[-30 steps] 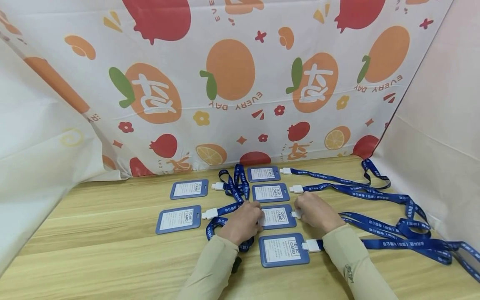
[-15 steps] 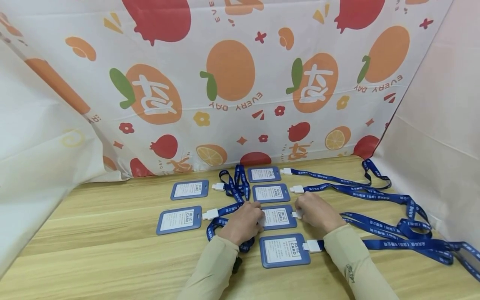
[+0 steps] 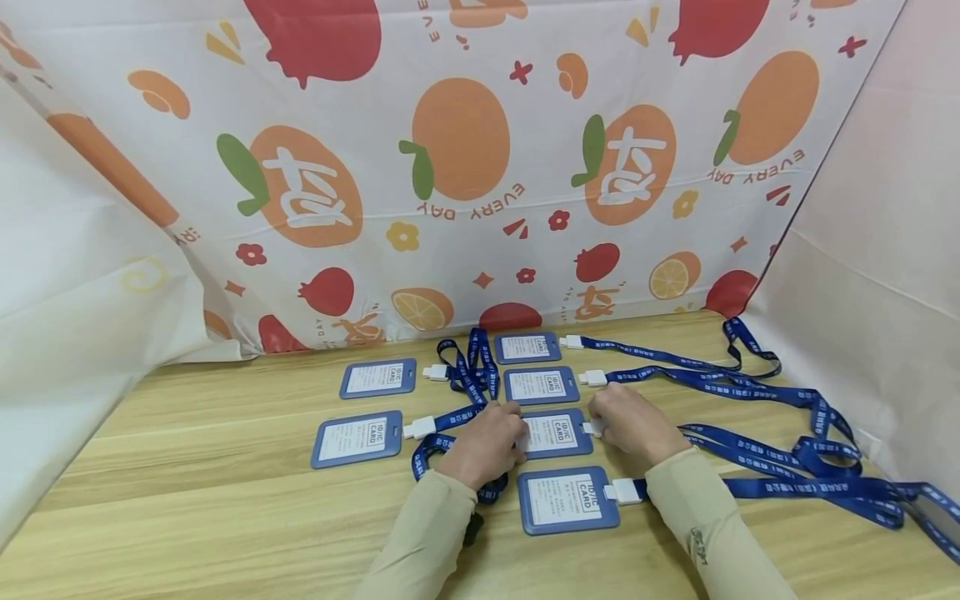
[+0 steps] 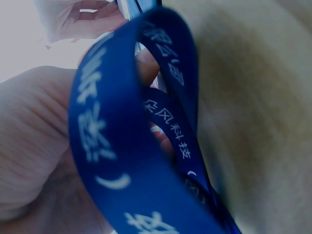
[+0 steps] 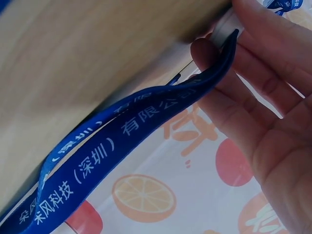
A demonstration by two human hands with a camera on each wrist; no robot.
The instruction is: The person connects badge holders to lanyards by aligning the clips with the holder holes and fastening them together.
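Observation:
Blue-framed badge holders with white ID/IC cards lie on the wooden table in two columns. In the head view, my left hand (image 3: 486, 446) grips the left edge of the third badge holder (image 3: 557, 434) from the back in the right column. At this holder's other end, my right hand (image 3: 633, 425) pinches the white clip (image 3: 592, 428); the right wrist view shows the clip (image 5: 226, 28) between thumb and fingers, its blue lanyard (image 5: 92, 165) trailing away. A looped blue lanyard (image 4: 112, 131) passes in front of my left palm in the left wrist view, partly hiding the fingers.
Two badge holders (image 3: 357, 439) lie at the left, their lanyards (image 3: 472, 379) bunched toward the middle. Nearest me lies another holder (image 3: 568, 500); two more (image 3: 540, 384) lie farther back. Several lanyards (image 3: 810, 450) spread rightward. A fruit-print cloth (image 3: 465, 250) stands behind.

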